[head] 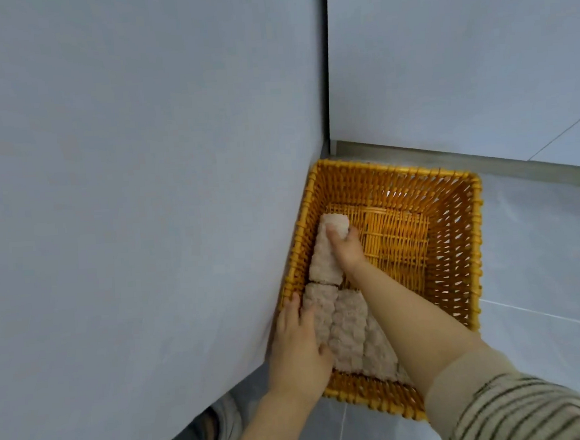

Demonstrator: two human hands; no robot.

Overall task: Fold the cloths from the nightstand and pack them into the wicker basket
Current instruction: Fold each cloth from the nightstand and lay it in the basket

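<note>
Soft, even light — slightly blurry, perhaps wide-angle bending at edges.

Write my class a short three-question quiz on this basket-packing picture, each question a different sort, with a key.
1. True or false: the right hand is setting a folded cloth inside the basket.
2. Multiple choice: the cloths lie along which side of the basket? A. the side next to the grey panel B. the side away from it C. spread over the whole bottom
3. Fill the blank: the left hand rests on the near cloths at the basket's ____ corner.

Key: 1 true; 2 A; 3 near left.
</note>
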